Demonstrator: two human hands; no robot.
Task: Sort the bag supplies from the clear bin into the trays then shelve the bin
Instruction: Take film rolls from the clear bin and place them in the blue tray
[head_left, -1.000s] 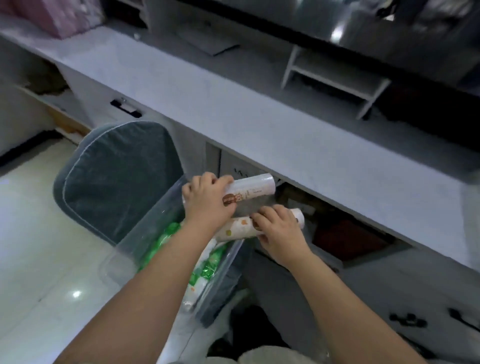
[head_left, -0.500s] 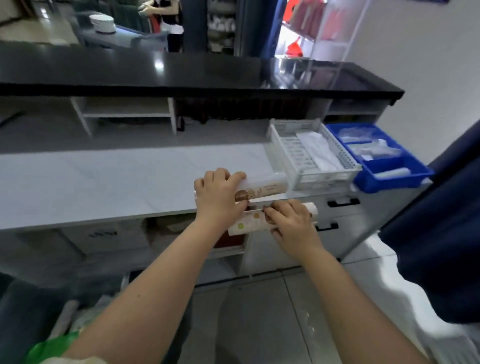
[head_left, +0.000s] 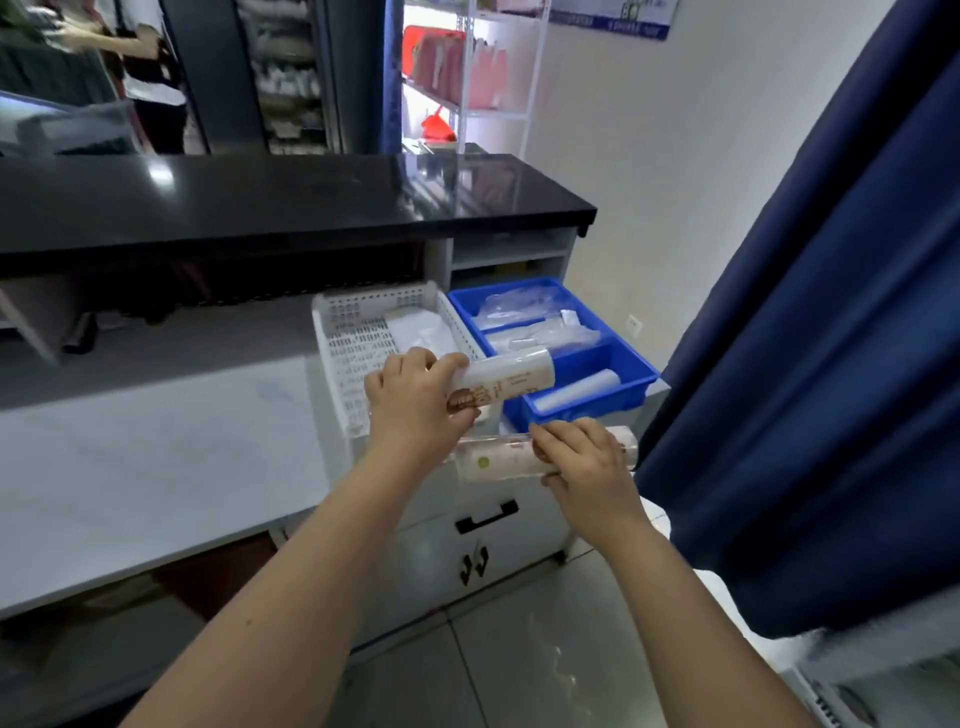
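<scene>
The left hand (head_left: 415, 402) is closed around one end of a roll of bags (head_left: 506, 379) with brown print on its wrapper, holding it level above the near edge of the white tray (head_left: 343, 332), its free end pointing toward 2 o'clock over the blue tray (head_left: 636, 371). The right hand (head_left: 584, 462) sits just below and toward 4 o'clock of the left, fingers curled over a second roll (head_left: 493, 460) — this one carries a green dot on its label and lies roughly level, in front of the counter's edge, above the drawer handle (head_left: 487, 516). The two rolls are near each other but apart. The white tray and the blue tray stand side by side, touching, on the pale counter (head_left: 156, 457); the white one holds a folded white bag at its far end. The blue tray is split into compartments: clear plastic bags fill the far and middle ones, and a plain white roll (head_left: 576, 392) lies in the nearest. A black upper ledge (head_left: 260, 202) runs across at 12 o'clock, and a dark blue curtain (head_left: 810, 364) hangs at 3 o'clock — close beside the counter's end. The clear bin is out of view.
</scene>
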